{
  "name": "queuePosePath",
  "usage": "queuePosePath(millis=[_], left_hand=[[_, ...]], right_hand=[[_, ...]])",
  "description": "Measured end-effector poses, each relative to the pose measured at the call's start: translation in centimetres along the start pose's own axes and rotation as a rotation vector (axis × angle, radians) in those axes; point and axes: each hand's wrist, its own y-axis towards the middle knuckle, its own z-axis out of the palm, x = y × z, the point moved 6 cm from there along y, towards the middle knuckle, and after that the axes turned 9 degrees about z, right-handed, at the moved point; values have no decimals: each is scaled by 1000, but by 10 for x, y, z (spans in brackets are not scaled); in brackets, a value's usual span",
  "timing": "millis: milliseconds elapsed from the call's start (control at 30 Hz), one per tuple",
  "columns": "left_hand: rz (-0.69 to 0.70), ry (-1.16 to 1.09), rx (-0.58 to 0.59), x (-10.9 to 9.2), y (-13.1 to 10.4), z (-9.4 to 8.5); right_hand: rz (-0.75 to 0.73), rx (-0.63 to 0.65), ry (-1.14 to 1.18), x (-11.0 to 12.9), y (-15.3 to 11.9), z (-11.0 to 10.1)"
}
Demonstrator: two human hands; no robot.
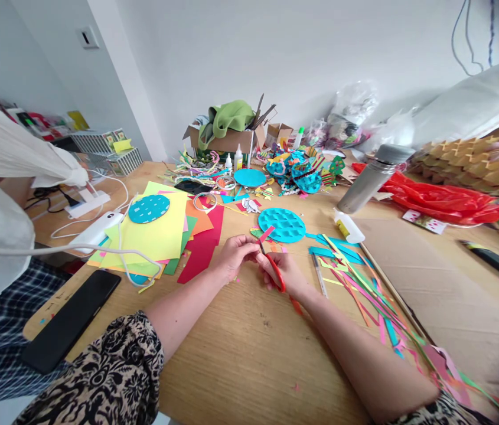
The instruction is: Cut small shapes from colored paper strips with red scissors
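Orange-handled scissors [279,274] are in my right hand [281,273], its fingers wrapped round the handles and the blades pointing up and left. A small red-pink paper strip [267,234] stands up at the blades. My left hand [237,255] pinches close to the blade tips, with the strip's lower end hidden at its fingertips. Just beyond both hands lies a blue disc with raised folded bits [281,224]. Tiny paper scraps are on the table by my fingers.
Coloured sheets [160,236] and a dotted blue disc [149,209] lie left, near a black phone [72,319]. Paper strips [355,268], a glue bottle [349,227], a metal flask [371,180] and cardboard [435,271] are right. A craft-filled box [220,141] stands behind.
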Motion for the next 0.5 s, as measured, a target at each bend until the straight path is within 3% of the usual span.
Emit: queuePosePath(millis=[500], left_hand=[[26, 10, -22, -1, 1, -1]], right_hand=[[9, 17, 3, -6, 3, 0]])
